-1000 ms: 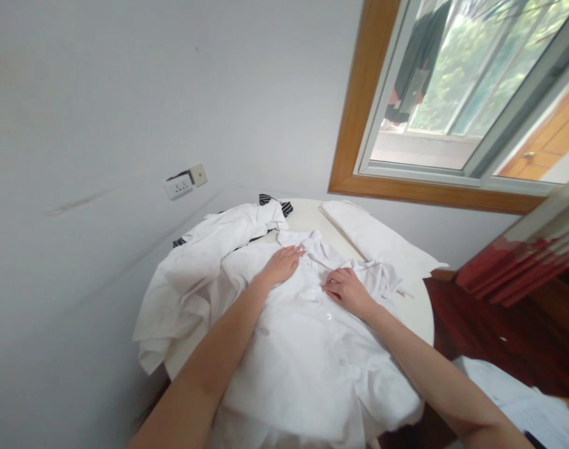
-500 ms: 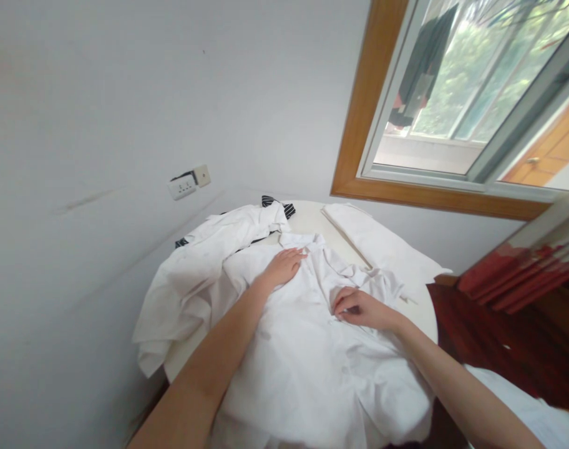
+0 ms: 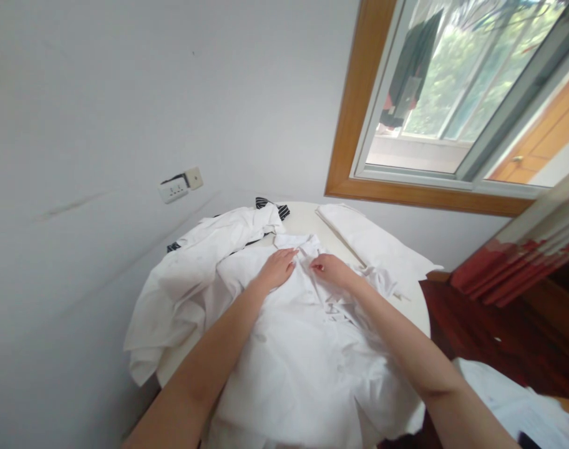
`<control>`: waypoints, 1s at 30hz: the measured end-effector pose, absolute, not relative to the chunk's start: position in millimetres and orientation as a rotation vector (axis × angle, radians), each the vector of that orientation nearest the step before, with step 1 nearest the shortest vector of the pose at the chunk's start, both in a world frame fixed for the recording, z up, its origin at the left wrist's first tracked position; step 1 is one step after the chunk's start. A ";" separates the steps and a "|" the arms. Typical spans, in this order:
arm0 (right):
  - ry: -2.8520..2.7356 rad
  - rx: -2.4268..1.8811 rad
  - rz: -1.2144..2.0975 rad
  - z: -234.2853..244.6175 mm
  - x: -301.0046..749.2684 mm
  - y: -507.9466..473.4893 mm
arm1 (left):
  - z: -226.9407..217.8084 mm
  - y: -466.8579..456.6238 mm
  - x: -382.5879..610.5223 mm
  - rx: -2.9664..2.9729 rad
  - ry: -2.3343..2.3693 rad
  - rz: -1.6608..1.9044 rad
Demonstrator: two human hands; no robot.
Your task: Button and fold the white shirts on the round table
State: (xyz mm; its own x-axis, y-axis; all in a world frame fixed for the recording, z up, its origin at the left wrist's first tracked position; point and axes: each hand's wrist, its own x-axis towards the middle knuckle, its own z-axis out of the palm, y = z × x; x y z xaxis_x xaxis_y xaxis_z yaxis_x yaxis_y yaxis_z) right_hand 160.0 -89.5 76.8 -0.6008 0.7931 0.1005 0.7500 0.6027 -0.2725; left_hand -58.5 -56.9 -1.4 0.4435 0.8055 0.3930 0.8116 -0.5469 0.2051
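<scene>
A white button shirt [image 3: 307, 355] lies spread, front up, over a round white table [image 3: 307, 218]. My left hand [image 3: 277, 269] rests flat on the shirt's upper chest, fingers stretched towards the collar [image 3: 294, 242]. My right hand [image 3: 330, 269] is close beside it, fingers curled and pinching the shirt's fabric just below the collar. Both forearms reach across the shirt from the near edge.
A crumpled white garment [image 3: 195, 262] with a black striped piece [image 3: 268, 206] lies at the table's left. A folded white cloth [image 3: 373, 240] sits at the back right. A wall socket [image 3: 175, 186], a wood-framed window [image 3: 434, 125] and a dark red wooden surface [image 3: 490, 324] surround the table.
My right hand moved up from the shirt's mid front to just below the collar, next to my left hand. My left hand stayed flat in place.
</scene>
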 end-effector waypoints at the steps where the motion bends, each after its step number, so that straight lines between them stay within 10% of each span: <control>1: -2.597 -1.348 0.244 72.8 152.0 -79.1 | -1.0 -57.6 -58.7 -2.637 -1.493 -0.733; 17: -2.297 -1.721 0.223 32.3 120.9 -18.2 | 36.0 -7.5 -41.4 -2.533 -1.742 -0.342; 30: -1.931 -1.773 0.242 19.2 114.6 -18.1 | 21.8 -2.9 -73.1 -2.511 -1.738 -0.951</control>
